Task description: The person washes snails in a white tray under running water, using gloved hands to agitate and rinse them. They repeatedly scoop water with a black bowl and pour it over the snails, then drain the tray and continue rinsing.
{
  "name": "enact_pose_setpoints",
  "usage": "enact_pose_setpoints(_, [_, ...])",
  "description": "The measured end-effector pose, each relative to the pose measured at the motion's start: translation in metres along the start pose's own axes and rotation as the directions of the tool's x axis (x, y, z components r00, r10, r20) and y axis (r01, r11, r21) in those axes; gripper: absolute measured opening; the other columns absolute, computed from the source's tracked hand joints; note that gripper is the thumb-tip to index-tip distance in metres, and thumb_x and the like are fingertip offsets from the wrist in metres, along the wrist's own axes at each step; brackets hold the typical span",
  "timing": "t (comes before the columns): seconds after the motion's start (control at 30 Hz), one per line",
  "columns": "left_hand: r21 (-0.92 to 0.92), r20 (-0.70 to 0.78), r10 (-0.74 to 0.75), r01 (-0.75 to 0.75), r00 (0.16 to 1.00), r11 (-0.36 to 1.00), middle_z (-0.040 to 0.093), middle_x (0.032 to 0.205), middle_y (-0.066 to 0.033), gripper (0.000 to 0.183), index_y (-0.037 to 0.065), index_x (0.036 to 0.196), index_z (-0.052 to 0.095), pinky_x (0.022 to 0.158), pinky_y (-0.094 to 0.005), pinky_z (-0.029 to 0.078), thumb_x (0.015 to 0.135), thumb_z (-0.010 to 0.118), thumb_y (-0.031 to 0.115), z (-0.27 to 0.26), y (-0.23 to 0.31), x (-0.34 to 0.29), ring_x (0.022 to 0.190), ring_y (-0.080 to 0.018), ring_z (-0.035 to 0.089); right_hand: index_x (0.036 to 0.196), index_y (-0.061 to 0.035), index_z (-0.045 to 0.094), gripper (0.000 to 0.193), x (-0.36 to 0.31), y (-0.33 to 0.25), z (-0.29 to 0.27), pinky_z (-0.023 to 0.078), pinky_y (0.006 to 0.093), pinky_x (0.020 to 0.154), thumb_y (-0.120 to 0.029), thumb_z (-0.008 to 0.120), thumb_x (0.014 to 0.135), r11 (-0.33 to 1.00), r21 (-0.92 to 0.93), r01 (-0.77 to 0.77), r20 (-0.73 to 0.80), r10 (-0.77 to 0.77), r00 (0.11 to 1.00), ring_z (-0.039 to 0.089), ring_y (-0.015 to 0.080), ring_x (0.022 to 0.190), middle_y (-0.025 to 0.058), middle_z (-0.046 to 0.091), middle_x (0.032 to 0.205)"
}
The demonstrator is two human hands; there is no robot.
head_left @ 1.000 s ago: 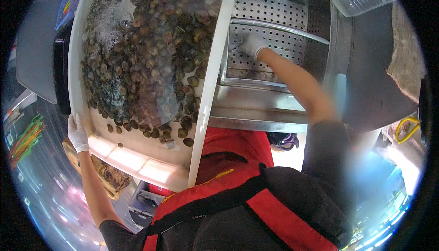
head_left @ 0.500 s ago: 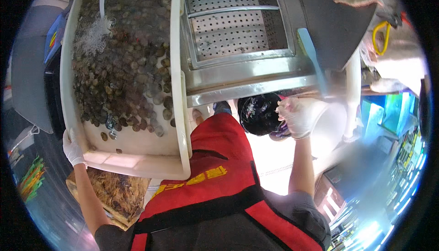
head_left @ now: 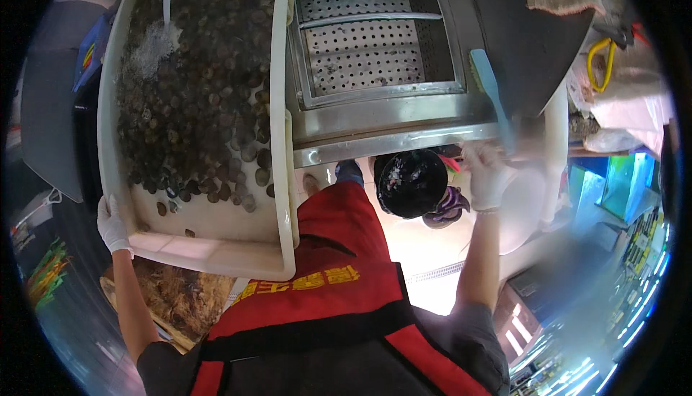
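Grips white tub (head_left: 283,100) with left hand (head_left: 112,227); has blue brush (head_left: 492,92) just beyond nearer right hand (head_left: 487,178), handle slanting toward it; cannot tell whether open.

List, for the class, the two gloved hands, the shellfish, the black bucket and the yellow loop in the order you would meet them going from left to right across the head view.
Left hand → shellfish → black bucket → right hand → yellow loop.
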State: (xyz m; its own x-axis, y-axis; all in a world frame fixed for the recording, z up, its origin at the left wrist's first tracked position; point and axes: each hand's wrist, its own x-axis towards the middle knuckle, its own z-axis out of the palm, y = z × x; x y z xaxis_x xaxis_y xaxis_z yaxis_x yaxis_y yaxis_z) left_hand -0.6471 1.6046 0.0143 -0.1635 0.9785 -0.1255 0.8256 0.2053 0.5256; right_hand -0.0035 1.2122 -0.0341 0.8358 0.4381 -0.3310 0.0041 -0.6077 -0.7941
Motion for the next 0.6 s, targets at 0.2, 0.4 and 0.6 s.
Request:
enact_pose_setpoints(0.2, [0.130,-0.040,0.031,-0.025,0.999,0.991,0.062,0.118,-0.0111,0.049,-0.004,0.128,0.052,0.089,-0.0273,0.044,0.096,0.056,0.033,-0.005,0.000,-0.007,0.103,-0.0154,0.057,0.099,-0.0012,0.068,0.028,0.170,-0.091,0.104,0.051,0.0377,0.081,-0.024,0.067,0.082,0.702,-0.546,0.457,0.533,-0.129,0.836,0.065,0.0309,0.097,0.0189,0.067,0.100])
enact_pose_setpoints(0.4, [0.166,-0.084,-0.046,0.059,0.995,0.984,0.060,0.120,-0.0109,0.051,-0.004,0.130,0.050,0.093,-0.0276,0.043,0.096,0.057,0.033,-0.003,0.010,-0.020,0.107,-0.0153,0.056,0.102,-0.0002,0.067,0.040,0.243,-0.014,0.233,0.052,0.0437,0.079,-0.026,0.073,0.072,0.152,-0.502,0.851,0.840,0.319,0.438,0.065,0.0356,0.092,0.0207,0.067,0.100])
enact_pose_setpoints(0.6, [0.069,-0.093,-0.102,0.109,0.990,0.992,0.059,0.121,-0.0091,0.046,-0.004,0.129,0.051,0.094,-0.0272,0.043,0.096,0.057,0.028,-0.004,0.007,-0.020,0.108,-0.0138,0.054,0.107,-0.0003,0.066,0.037,0.212,-0.030,0.311,0.051,0.0439,0.084,-0.026,0.068,0.081,0.435,-0.438,0.787,0.894,0.117,0.433,0.064,0.0375,0.096,0.0238,0.065,0.105])
